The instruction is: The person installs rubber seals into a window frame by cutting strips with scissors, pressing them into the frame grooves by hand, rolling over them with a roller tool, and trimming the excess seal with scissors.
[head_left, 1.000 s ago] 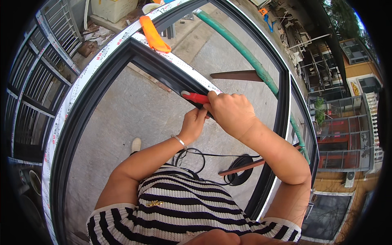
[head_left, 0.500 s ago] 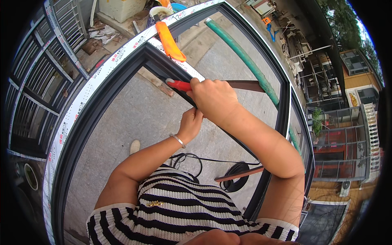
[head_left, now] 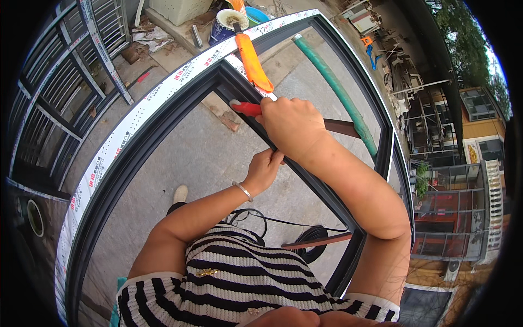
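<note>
Black strip coil (head_left: 310, 256) on the floor nearest the body, crossed by a brown bar (head_left: 338, 238); strip looks flexible, rubbery, should bend easily. Left hand (head_left: 264, 173): fingertips pinched at the crossbar's (head_left: 321, 193) inner edge; can't tell if anything's between them. Right hand (head_left: 294, 122) farther up, closed round a red hand tool (head_left: 249, 109), its pale rounded tip on or just over the crossbar near the opening's upper corner. Tool reads light, rigid; grip the handle, fingers clear of the tip. Window frame (head_left: 210, 83) looks stiff but awkward, likely smooth and slippery on the black faces, film could scuff; hold by the rails. Beyond: orange object (head_left: 253, 62) across the upper edge, kind unclear, then bucket (head_left: 220, 34).
</note>
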{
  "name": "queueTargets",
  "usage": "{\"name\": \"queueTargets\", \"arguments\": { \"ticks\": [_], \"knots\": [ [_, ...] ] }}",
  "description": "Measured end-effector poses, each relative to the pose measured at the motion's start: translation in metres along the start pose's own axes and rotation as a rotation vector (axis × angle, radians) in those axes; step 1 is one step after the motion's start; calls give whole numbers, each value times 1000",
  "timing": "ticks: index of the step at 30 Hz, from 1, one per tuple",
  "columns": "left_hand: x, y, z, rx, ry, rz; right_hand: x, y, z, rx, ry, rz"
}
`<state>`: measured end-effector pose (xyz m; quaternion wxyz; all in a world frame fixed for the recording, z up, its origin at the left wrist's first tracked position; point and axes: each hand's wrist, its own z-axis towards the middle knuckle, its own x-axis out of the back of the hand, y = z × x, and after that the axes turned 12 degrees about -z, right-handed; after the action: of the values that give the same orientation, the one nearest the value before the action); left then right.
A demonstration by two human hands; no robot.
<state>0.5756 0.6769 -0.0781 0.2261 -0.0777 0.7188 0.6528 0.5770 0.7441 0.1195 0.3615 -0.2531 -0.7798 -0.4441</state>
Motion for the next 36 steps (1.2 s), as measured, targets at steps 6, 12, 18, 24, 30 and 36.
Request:
{"name": "queueTargets", "arguments": {
  "ticks": [6,12,18,24,30,36],
  "knots": [
    [-4,-8,3,-99,-57,20,15,-12,28,18,69,59],
    [-4,5,-5,13,-157,-9,-9,10,-8,28,0,2],
    [-19,-20,-24,121,-459,83,-50,35,-85,-43,-56,57],
    [-29,-48,-39,247,-508,37,-94,53,-170,-144,-77,57],
    [-43,-55,-51,320,-568,77,-143,70,-267,-317,-211,38],
    [-63,-65,-62,342,-660,107,-137,102,-353,-601,-385,116]
  ]
}}
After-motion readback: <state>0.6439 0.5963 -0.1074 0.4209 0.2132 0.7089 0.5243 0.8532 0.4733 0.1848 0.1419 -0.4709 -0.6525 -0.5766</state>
